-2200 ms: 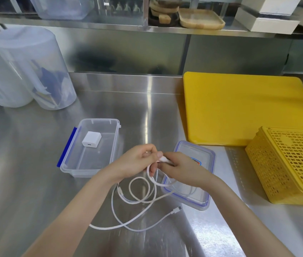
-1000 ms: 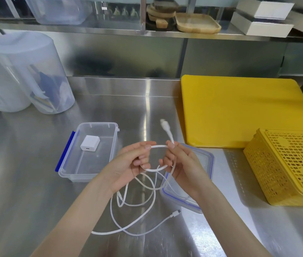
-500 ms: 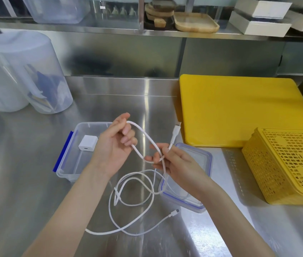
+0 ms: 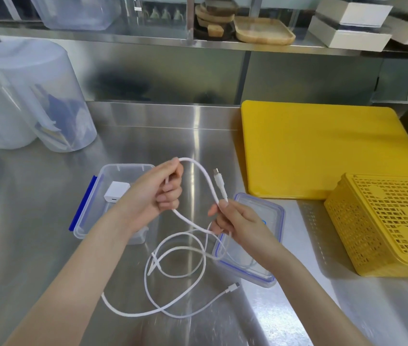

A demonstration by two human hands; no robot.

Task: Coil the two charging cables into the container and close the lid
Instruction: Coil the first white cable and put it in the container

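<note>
Steel counter (image 4: 48,245): light, limp white cable (image 4: 199,172) arches between left hand (image 4: 154,196), fingers curled round it, and right hand (image 4: 235,221), pinching just below the stiffer plug, best held there.

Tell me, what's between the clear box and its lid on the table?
In the head view, shiny steel table and loose white cable loops lie between the clear box and its lid. Both hands hold cable above that gap.

container (image 4: 93,196) part hidden by left hand (image 4: 153,193)
</note>
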